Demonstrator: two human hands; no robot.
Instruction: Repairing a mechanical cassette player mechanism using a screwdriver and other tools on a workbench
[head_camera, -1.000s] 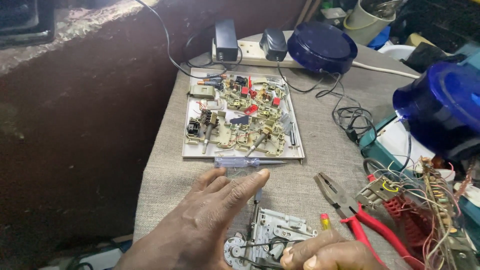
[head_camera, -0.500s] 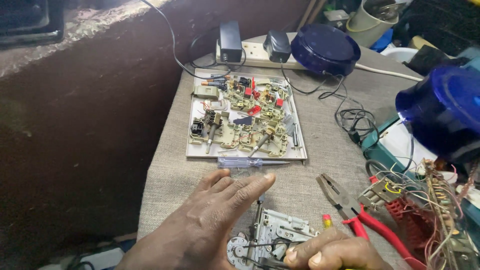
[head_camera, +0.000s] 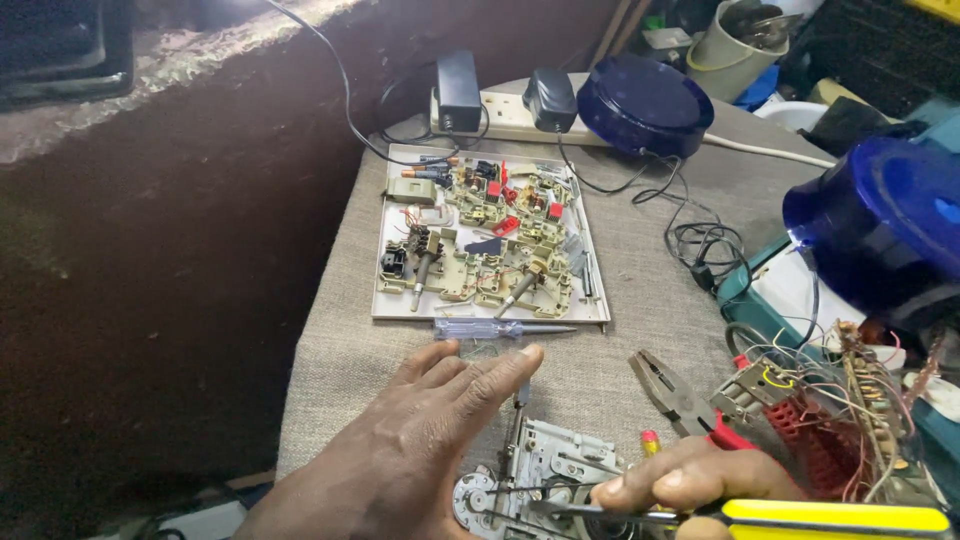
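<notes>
My left hand (head_camera: 415, 440) lies flat on the grey cloth with its fingers straight and apart, its fingertips just short of a clear-handled screwdriver (head_camera: 490, 328). It rests beside a small metal mechanism (head_camera: 545, 472) with a round gear part at the near edge. My right hand (head_camera: 690, 475) grips a yellow-handled screwdriver (head_camera: 830, 517) whose metal shaft lies across that mechanism. Beyond the clear screwdriver sits a white tray (head_camera: 385, 305) full of beige switch parts and small components.
Red-handled pliers (head_camera: 680, 395) lie right of the mechanism. A tangle of wires and a red part (head_camera: 830, 400) sit at the right. Two blue round lids (head_camera: 645, 100) (head_camera: 880, 225), a power strip (head_camera: 500, 110) with black adapters and a black cable (head_camera: 700, 245) fill the far side. The table edge drops off at the left.
The view has shifted slightly, so the tray and table sit a little further right and lower. My right hand has edged up into view with the yellow handle. The left hand stays flat.
</notes>
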